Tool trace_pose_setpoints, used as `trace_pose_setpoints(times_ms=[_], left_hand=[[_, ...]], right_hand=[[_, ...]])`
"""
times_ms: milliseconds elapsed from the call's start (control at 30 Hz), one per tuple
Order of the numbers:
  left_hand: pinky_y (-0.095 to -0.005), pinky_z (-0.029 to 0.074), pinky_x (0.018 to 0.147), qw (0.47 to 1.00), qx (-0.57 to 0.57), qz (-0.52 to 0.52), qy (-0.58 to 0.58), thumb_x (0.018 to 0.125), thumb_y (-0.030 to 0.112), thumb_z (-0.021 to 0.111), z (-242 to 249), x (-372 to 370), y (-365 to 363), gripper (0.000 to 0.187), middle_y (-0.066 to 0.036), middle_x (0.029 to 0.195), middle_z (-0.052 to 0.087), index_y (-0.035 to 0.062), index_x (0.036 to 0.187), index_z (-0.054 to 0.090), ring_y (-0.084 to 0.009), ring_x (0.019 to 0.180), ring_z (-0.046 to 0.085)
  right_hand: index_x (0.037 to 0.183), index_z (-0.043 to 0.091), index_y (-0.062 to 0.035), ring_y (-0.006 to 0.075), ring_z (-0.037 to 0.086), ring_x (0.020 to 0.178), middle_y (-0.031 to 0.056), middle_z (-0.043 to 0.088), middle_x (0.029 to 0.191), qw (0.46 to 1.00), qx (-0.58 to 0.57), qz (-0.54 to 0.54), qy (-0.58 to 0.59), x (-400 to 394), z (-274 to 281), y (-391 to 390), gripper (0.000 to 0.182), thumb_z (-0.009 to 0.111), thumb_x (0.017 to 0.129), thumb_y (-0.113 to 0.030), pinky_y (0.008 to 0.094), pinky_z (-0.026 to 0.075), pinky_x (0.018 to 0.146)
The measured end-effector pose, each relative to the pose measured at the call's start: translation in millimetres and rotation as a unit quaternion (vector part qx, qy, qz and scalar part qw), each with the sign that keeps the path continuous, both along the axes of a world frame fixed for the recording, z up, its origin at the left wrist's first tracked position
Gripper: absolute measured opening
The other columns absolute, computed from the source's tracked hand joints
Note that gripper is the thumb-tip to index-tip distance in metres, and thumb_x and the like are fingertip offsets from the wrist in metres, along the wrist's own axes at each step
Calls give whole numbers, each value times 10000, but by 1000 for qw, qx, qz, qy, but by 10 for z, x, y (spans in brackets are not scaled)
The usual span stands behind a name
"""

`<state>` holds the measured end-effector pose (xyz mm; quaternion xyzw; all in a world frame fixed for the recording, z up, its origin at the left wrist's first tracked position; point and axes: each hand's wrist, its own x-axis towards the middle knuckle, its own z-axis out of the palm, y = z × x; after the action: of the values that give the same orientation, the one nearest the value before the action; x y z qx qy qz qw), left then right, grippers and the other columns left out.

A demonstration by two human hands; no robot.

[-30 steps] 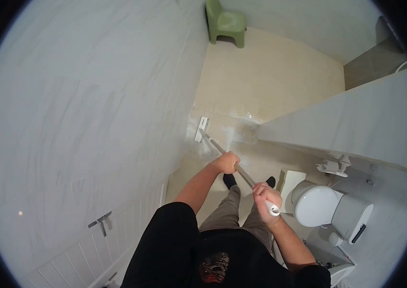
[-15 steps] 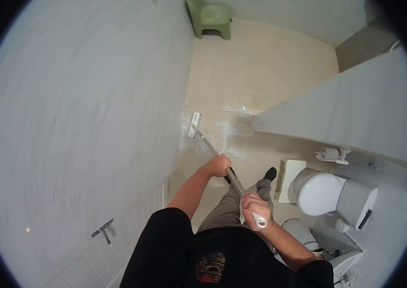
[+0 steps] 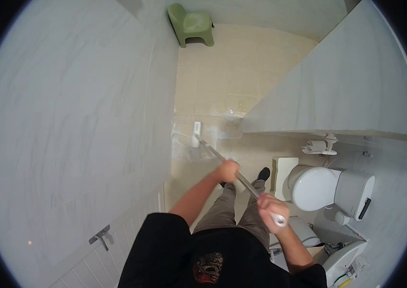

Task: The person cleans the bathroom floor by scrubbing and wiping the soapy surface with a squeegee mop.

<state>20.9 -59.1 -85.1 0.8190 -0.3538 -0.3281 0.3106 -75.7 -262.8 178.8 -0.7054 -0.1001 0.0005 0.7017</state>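
A long-handled floor scrub brush slants across the view, its metal pole ending in a white grip close to my body. Its narrow white head rests on the beige tiled floor, among whitish wet streaks and suds. My left hand is wrapped around the pole partway down. Higher up, my right hand is closed around the grip, whose white end with a hole pokes out. Whatever bristles are under the head cannot be seen.
A green plastic chair stands at the far wall. To the right are a partition, a toilet-paper holder, a white stool, a toilet and a sink. A door handle juts out at lower left.
The brush head has come toward me and turned a little more upright in view. Both hands have shifted right with the pole. My head view has shifted slightly too.
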Motion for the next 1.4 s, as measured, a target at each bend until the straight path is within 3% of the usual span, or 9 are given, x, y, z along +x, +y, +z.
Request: trace_pose_setpoints(times_ms=[100, 200, 300, 533, 700, 800, 900, 1167, 1400], left_hand=[[-560, 462, 833, 998, -46, 21, 32, 692, 259, 719, 323, -230, -435, 208, -172, 826, 646, 77, 724, 623, -397, 961, 608], [-660, 392, 930, 998, 21, -25, 60, 657, 204, 719, 414, -227, -522, 212, -140, 928, 663, 90, 823, 653, -378, 1049, 590], [-675, 379, 957, 992, 98, -76, 11, 736, 256, 700, 8, -95, -72, 204, -182, 974, 676, 75, 830, 700, -388, 1062, 599], [-627, 434, 913, 990, 140, -19, -12, 717, 303, 721, -182, 664, 664, 234, -187, 913, 680, 86, 805, 714, -391, 992, 630], [-534, 515, 806, 994, 94, -53, -4, 694, 256, 737, -176, 243, 57, 209, -186, 858, 680, 73, 791, 708, -398, 912, 650], [-618, 446, 920, 998, 7, -49, 43, 703, 234, 730, 524, -101, -549, 193, -177, 886, 685, 91, 833, 725, -390, 1019, 629], [-661, 384, 983, 996, 27, -43, 66, 715, 201, 718, 418, -277, -846, 173, -156, 938, 688, 105, 857, 731, -375, 1065, 611], [-588, 425, 918, 993, 106, -7, -40, 691, 224, 722, -154, 357, 389, 170, -143, 941, 676, 88, 792, 696, -366, 1014, 609], [-544, 469, 856, 997, 65, -8, -51, 646, 196, 709, 98, 522, 234, 169, -155, 902, 669, 68, 737, 647, -386, 982, 604]], right_hand=[[684, 498, -38, 287, 582, 707, 87, 548, 713, 1000, -13, -2, 13, -286, 193, -291, 201, 632, 833, -27, 443, 495, 816], [680, 496, -46, 279, 584, 714, 78, 549, 715, 999, -17, -8, 38, -334, 60, -304, 210, 634, 838, -35, 448, 491, 825], [706, 506, -55, 279, 591, 737, 78, 557, 742, 999, -18, 23, 19, -448, -427, -65, 191, 647, 830, -19, 464, 492, 867], [728, 507, -21, 297, 564, 718, 114, 550, 751, 999, 30, 24, -9, 305, -657, 493, 156, 600, 791, 86, 454, 483, 904], [701, 520, -24, 297, 571, 718, 106, 567, 729, 1000, 3, -20, 6, 15, -167, 127, 178, 631, 836, 4, 467, 489, 857], [667, 500, -57, 278, 583, 700, 85, 578, 711, 998, -47, -27, 31, -390, 199, -279, 249, 651, 864, -74, 480, 490, 835], [673, 496, -61, 256, 571, 688, 61, 550, 687, 994, -48, -65, 77, -600, 207, -485, 251, 646, 872, -91, 480, 479, 847], [710, 490, -43, 264, 547, 706, 76, 516, 719, 1000, 11, 18, 10, -9, -556, 363, 196, 630, 814, 45, 485, 462, 944], [703, 499, -41, 265, 583, 720, 78, 550, 727, 1000, 7, -9, -7, 194, -140, 266, 193, 610, 817, 68, 494, 483, 940]])
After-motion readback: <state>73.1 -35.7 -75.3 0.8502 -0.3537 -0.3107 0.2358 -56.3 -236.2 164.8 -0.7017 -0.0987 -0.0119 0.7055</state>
